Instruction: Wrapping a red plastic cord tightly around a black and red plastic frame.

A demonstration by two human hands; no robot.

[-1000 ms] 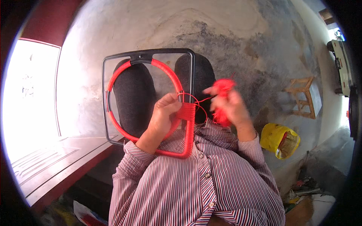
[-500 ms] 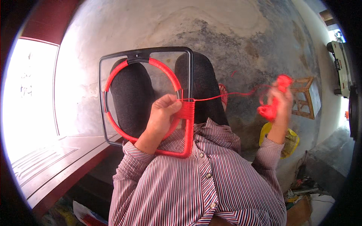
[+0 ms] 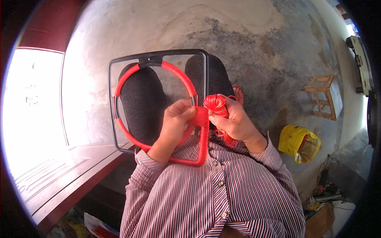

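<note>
A black square frame point(image 3: 112, 99) with a round ring inside it leans across my lap. Red cord point(image 3: 127, 78) is wound tightly over parts of the ring and along the near and right sides of the frame. My left hand point(image 3: 174, 119) pinches the wound band point(image 3: 202, 116) that joins ring and frame on the right. Just outside that side, my right hand point(image 3: 236, 121) is closed around a bundle of red cord point(image 3: 216, 104), with loose strands hanging below it. The cord between bundle and band is mostly hidden.
On the stained concrete floor point(image 3: 254, 47) stand a small wooden stool point(image 3: 328, 97) and a yellow bag point(image 3: 290, 141), both to my right. A dark red panelled board point(image 3: 75, 166) runs along my left side. Assorted clutter point(image 3: 327, 196) lies at the lower right.
My right hand has come in from the far right with the cord bundle to the frame's right side. The stretched cord is slack or hidden now. My left hand keeps its hold.
</note>
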